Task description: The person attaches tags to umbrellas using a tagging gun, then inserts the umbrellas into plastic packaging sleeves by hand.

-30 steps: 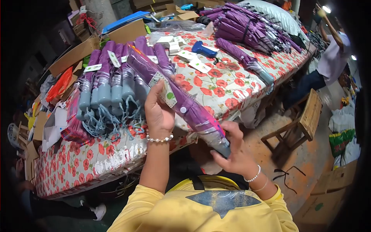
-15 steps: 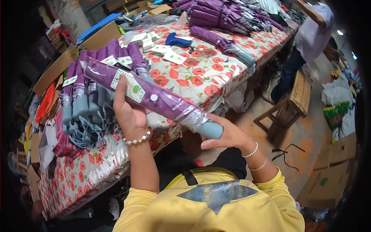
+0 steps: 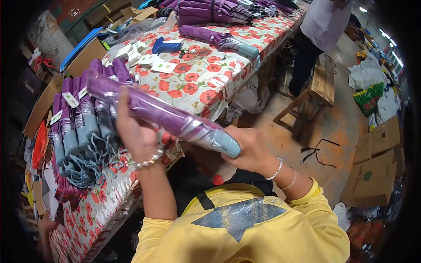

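A folded purple umbrella (image 3: 164, 113) in clear plastic is held slantwise in front of me, its grey-blue handle lower right. My right hand (image 3: 249, 148) is closed around the handle end. My left hand (image 3: 137, 133), slightly blurred, grips the upper part, with a finger over the top. No tag or button shows on the side facing me. Behind my left hand lies a row of similar folded umbrellas (image 3: 75, 115) with white tags and grey-blue handles, whose wrist cords (image 3: 94, 164) hang in a tangle at the table's near side.
On the flowered tablecloth (image 3: 188, 87) lie a blue tagging gun (image 3: 166, 45), white cards (image 3: 163, 66), a single purple umbrella (image 3: 219, 40) and a large purple bundle (image 3: 210, 12). A person (image 3: 322, 30) stands beyond a wooden bench (image 3: 322, 81). Cardboard boxes (image 3: 370, 175) are at right.
The umbrella has been turned about its length, so its white tag and button no longer face me. Both hands stay on it. My view has shifted slightly to the right.
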Motion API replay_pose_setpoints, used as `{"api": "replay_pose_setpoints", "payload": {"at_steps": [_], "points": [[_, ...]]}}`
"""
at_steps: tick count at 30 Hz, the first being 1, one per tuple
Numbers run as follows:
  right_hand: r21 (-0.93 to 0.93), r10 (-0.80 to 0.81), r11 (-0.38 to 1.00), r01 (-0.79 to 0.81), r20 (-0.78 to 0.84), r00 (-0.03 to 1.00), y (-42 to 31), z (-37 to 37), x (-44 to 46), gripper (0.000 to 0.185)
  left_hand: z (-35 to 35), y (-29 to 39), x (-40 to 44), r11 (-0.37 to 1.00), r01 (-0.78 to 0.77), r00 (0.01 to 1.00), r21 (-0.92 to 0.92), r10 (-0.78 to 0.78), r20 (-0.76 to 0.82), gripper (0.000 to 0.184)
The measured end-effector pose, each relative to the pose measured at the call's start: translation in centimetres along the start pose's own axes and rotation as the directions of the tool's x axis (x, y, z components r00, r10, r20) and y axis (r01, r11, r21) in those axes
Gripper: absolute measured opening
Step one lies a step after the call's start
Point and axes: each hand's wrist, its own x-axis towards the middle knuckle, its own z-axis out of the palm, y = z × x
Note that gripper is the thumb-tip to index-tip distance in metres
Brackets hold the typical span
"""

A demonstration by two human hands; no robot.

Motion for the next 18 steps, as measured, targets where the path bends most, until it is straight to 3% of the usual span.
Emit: {"api": "replay_pose_setpoints", "payload": {"at_steps": [2, 4, 5, 6, 8, 9, 11, 14, 16, 18], "points": [[0.307, 0.075, 0.949, -0.073, 0.006, 0.997, -0.7, 0.5, 0.2, 0.028, 1.2, -2.0, -1.8, 0.989, 0.109, 0.990, -0.102, -0.098, 0.100, 0.029], [0.601, 0.150, 0.777, -0.189, 0.114, 0.982, -0.7, 1.1, 0.4, 0.030, 2.0, -3.4, -3.5, 0.968, 0.189, 0.965, -0.164, -0.151, 0.216, 0.030], [0.790, 0.326, 0.431, -0.436, 0.314, 0.892, -1.8, 0.8, 0.5, 0.034, 2.5, -4.1, -4.5, 0.954, 0.231, 0.946, -0.190, -0.174, 0.275, 0.031], [0.843, 0.336, 0.310, -0.440, 0.335, 0.880, -1.9, 1.1, 0.4, 0.033, 3.2, -4.7, -6.0, 0.985, 0.147, 0.959, -0.090, -0.120, 0.256, 0.032], [0.904, 0.349, 0.057, -0.423, 0.379, 0.857, -1.6, 1.6, 0.0, 0.033, 3.7, -5.7, -8.1, 0.987, 0.137, 0.936, -0.079, -0.103, 0.337, 0.035], [0.912, 0.337, 0.028, -0.410, 0.378, 0.862, -1.6, 1.5, -0.2, 0.030, 3.4, -5.7, -8.7, 0.988, 0.155, 0.906, -0.002, -0.141, 0.399, 0.037], [0.921, 0.352, 0.171, -0.351, 0.276, 0.895, -1.9, 1.3, 0.3, 0.031, 3.0, -5.7, -9.7, 0.972, 0.177, 0.833, 0.155, -0.231, 0.502, 0.041], [0.843, 0.316, 0.415, -0.343, 0.220, 0.923, -1.7, 0.1, 0.8, 0.035, 1.4, -4.9, -7.0, 0.962, 0.031, 0.776, 0.271, -0.194, 0.601, 0.065], [0.743, 0.239, 0.616, -0.262, 0.140, 0.961, -0.8, 0.5, 0.7, 0.037, 1.8, -3.8, -5.1, 0.992, 0.115, 0.810, 0.045, -0.120, 0.573, 0.067], [0.700, 0.243, 0.635, -0.329, 0.223, 0.944, -1.0, 0.1, 0.6, 0.042, 2.8, -2.3, -5.0, 0.966, 0.238, 0.876, -0.101, -0.169, 0.452, 0.048]]}}
